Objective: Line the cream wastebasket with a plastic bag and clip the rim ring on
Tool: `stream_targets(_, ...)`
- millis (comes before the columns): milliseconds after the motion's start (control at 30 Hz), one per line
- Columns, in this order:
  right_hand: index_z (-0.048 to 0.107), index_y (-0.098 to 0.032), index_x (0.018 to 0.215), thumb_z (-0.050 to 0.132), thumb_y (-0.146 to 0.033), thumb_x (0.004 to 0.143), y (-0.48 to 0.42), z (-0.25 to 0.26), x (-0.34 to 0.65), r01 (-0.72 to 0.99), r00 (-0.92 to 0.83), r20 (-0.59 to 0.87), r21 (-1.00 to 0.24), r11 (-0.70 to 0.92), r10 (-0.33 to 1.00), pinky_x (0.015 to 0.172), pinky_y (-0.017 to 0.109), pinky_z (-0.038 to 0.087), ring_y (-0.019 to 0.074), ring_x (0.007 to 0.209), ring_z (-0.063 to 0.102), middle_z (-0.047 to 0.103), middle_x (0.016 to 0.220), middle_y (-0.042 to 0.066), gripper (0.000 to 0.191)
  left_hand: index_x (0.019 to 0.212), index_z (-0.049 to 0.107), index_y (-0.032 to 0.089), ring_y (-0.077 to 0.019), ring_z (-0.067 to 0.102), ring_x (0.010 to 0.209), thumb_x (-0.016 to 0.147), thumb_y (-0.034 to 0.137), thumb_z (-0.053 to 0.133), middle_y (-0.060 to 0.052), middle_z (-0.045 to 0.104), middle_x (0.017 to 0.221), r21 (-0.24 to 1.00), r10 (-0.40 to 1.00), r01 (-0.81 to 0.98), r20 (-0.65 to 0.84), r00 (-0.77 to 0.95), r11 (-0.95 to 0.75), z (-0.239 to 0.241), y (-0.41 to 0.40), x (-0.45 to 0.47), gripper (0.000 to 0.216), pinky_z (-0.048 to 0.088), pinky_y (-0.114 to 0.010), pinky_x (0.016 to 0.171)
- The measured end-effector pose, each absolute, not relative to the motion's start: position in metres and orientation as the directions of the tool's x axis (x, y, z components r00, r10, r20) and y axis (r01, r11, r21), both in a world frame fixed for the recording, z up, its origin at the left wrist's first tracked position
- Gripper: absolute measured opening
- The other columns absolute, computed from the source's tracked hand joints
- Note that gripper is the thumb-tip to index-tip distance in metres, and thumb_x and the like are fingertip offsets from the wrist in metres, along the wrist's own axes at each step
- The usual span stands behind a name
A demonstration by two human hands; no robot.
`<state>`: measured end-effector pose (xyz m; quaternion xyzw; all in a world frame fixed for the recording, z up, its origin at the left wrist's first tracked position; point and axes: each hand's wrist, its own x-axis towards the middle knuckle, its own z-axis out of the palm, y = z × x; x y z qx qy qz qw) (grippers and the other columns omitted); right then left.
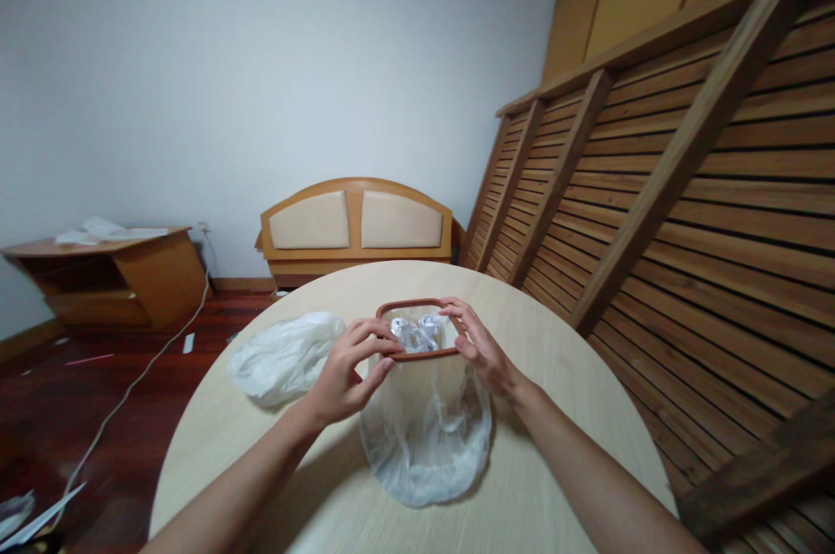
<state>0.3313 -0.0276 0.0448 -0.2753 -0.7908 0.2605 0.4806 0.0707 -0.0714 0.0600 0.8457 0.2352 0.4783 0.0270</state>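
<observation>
Head view: a round pale table (522,484) seen from above, with both forearms reaching in toward a small bin.
Bin: small container with a reddish-brown rim (397,307), standing near the table's middle; a thin translucent liner bag (424,441) is draped down its near side and pools on the tabletop.
Contents: crumpled white paper (416,333) visible inside the opening.
Left hand (345,371): fingers curled, pinching the near-left stretch of the rim together with the liner film; not fully closed.
Right hand (479,345): fingers half bent, fingertips resting on the right edge of the rim, thumb toward the near side; whether it grips the film cannot be told.
Position of bin relative to hands: directly between them, touched by both.
Spare bag (283,358): a second white plastic bag, bunched, lying just left of the left hand, apart from the bin.
Risk, tipping: the bin looks light; an uneven pull from one side could likely topple it and spill the paper.
Risk, liner: thin film may slip off the rim or tear if stretched over a corner.
</observation>
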Motion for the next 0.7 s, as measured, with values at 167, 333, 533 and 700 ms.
stream_targets(167,0.050,-0.027,0.123,0.046,-0.066,0.089,-0.023,0.041,0.330,0.170,-0.404,0.610,-0.682,0.711,0.681,0.119,0.047,0.025,0.0284,0.143,0.032,0.041,0.146,0.010,0.052,0.096,0.072,0.023,-0.0246,0.057,0.115,0.100,0.034,0.049,-0.010,0.066,0.114,0.382,0.500,0.341,0.770,0.396,-0.859,0.058,-0.067,0.072,0.026,0.045,-0.045,0.101)
stream_targets(333,0.047,-0.028,0.125,0.048,-0.067,0.087,-0.028,0.038,0.326,0.096,-0.412,0.566,-0.752,0.652,0.714,0.120,0.048,0.021,0.0284,0.148,0.026,0.035,0.155,0.009,0.054,0.083,0.065,0.020,-0.0286,0.043,0.137,0.101,0.034,0.045,-0.012,0.065,0.126,0.430,0.538,0.340,0.763,0.357,-0.836,0.049,-0.063,0.080,0.030,0.035,-0.053,0.113)
stream_targets(533,0.038,-0.027,0.146,0.043,-0.078,0.086,-0.035,0.037,0.329,0.037,-0.412,0.527,-0.805,0.592,0.743,0.122,0.049,0.015,0.0279,0.150,0.021,0.033,0.158,0.011,0.079,0.098,0.059,0.020,-0.0308,0.035,0.143,0.098,0.036,0.052,-0.015,0.059,0.131,0.337,0.456,0.341,0.809,0.372,-0.877,0.037,-0.064,0.083,0.017,0.032,-0.058,0.114)
stream_targets(700,0.035,-0.025,0.151,0.066,-0.070,0.078,-0.036,0.027,0.345,0.188,-0.572,0.365,-0.814,0.550,0.735,0.117,0.051,0.031,0.0304,0.139,0.043,0.048,0.149,0.013,0.091,0.099,0.058,0.021,-0.0281,0.042,0.138,0.096,0.028,0.056,-0.012,0.062,0.120,0.367,0.472,0.349,0.832,0.291,-0.862,0.031,-0.056,0.084,0.007,0.035,-0.054,0.112)
